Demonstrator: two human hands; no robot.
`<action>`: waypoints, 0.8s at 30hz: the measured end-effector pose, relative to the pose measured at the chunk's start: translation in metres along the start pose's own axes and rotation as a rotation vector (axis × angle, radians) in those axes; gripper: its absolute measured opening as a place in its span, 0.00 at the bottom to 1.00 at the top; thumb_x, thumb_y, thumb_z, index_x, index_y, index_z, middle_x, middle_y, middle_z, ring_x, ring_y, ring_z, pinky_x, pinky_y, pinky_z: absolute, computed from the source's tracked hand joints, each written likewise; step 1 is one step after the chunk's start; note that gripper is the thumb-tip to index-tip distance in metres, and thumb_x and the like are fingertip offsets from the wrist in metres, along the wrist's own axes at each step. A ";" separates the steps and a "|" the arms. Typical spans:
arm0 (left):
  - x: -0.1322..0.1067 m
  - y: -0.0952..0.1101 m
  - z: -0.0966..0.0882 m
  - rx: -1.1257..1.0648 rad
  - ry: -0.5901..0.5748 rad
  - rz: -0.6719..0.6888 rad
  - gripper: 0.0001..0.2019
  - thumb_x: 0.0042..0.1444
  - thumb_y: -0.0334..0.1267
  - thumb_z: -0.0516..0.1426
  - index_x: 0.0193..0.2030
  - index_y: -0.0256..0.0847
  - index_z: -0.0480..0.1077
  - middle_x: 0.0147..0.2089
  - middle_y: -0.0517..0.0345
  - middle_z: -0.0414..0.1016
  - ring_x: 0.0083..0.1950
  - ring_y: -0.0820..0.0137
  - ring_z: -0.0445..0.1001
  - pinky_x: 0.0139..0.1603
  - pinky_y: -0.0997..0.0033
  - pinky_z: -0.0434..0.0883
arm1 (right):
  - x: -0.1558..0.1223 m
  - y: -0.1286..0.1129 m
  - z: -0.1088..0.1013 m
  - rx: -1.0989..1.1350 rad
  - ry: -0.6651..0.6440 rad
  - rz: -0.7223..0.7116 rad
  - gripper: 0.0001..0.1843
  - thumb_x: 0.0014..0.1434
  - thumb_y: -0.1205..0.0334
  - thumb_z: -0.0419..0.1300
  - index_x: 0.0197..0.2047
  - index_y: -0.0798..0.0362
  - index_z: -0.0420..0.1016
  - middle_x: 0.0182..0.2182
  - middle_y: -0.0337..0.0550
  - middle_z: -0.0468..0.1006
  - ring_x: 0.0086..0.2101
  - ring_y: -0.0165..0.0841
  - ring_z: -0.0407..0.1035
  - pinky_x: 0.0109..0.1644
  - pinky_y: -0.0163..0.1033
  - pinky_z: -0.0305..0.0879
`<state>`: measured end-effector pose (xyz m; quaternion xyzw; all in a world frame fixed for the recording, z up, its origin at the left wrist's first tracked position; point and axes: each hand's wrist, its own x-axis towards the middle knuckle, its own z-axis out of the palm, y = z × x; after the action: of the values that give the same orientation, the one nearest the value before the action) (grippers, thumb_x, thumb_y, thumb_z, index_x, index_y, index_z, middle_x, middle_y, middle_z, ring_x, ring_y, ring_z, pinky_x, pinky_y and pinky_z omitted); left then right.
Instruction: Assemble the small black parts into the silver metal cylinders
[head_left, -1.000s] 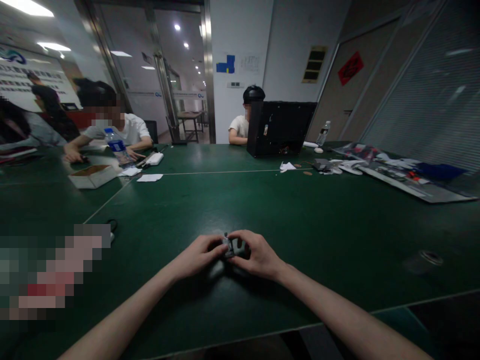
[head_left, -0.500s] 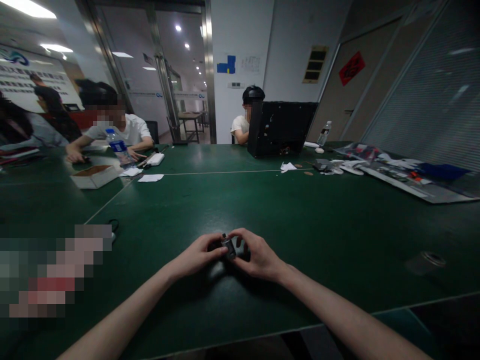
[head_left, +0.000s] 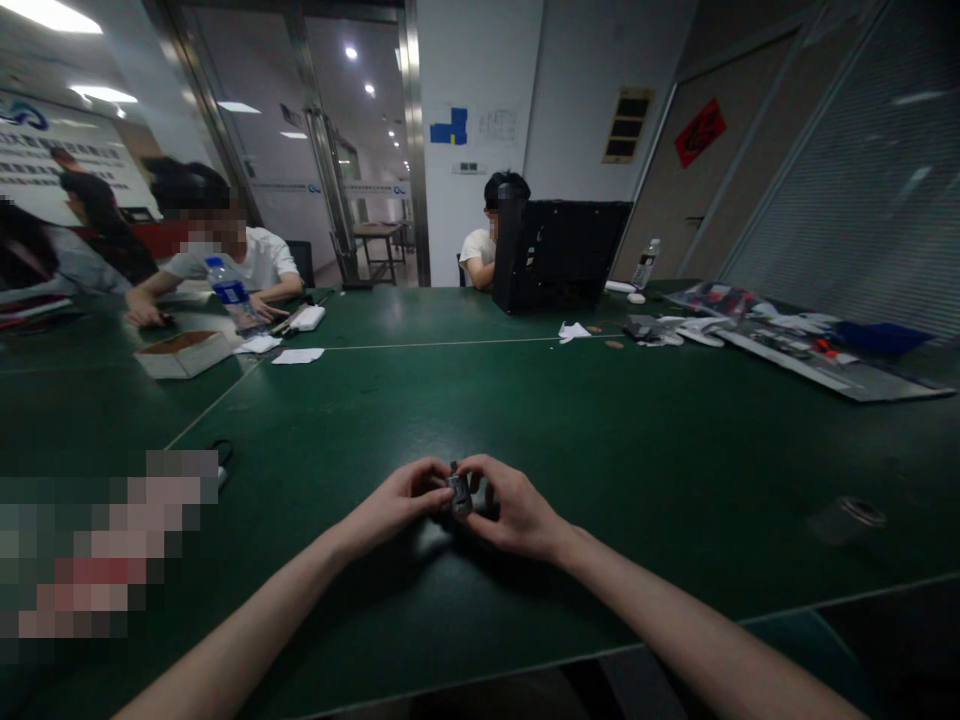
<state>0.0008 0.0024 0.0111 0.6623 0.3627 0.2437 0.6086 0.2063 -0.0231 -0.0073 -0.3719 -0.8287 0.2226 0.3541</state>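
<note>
Between my two hands is a small dark grey cylindrical part point(head_left: 460, 494) with a short black stub at its top; its exact kind I cannot make out. My left hand point(head_left: 412, 500) grips it from the left, thumb across its side. From the right, my right hand point(head_left: 514, 505) holds it with the thumb at its lower end and curled fingers near the top. The part is slightly tilted and is held low over the green table point(head_left: 375, 400). My fingers hide portions of its left and right sides.
A grey cylinder point(head_left: 851, 518) stands at the right. Farther back are a black box-like case point(head_left: 562, 255), a shallow white box point(head_left: 184, 355), a water bottle point(head_left: 231, 293), paper scraps point(head_left: 575, 332) and a cluttered board point(head_left: 825, 360). Co-workers sit across the table.
The part has turned slightly and stands a little more upright between my fingers. Both hands keep their hold; the whole view has shifted slightly.
</note>
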 end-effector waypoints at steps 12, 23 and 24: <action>0.002 -0.001 0.003 -0.042 0.033 -0.038 0.16 0.51 0.45 0.61 0.40 0.36 0.66 0.35 0.59 0.71 0.34 0.72 0.69 0.37 0.71 0.65 | 0.000 0.000 0.003 -0.013 0.018 0.012 0.26 0.51 0.62 0.62 0.53 0.51 0.60 0.44 0.45 0.72 0.39 0.32 0.68 0.41 0.37 0.65; 0.000 -0.002 0.003 -0.087 -0.006 -0.028 0.15 0.52 0.42 0.61 0.44 0.37 0.67 0.44 0.56 0.70 0.44 0.67 0.68 0.44 0.69 0.65 | 0.002 -0.003 0.001 -0.030 -0.006 -0.023 0.29 0.49 0.62 0.63 0.53 0.51 0.60 0.46 0.46 0.68 0.42 0.33 0.65 0.44 0.38 0.64; -0.001 -0.001 0.003 -0.095 -0.009 -0.029 0.16 0.52 0.42 0.61 0.45 0.37 0.67 0.45 0.55 0.70 0.45 0.66 0.68 0.46 0.68 0.64 | 0.002 -0.003 0.001 -0.031 -0.005 -0.025 0.29 0.48 0.62 0.63 0.53 0.51 0.60 0.46 0.46 0.68 0.41 0.33 0.65 0.44 0.38 0.64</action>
<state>0.0022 -0.0003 0.0094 0.6286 0.3575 0.2486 0.6444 0.2035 -0.0233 -0.0053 -0.3663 -0.8375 0.2061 0.3492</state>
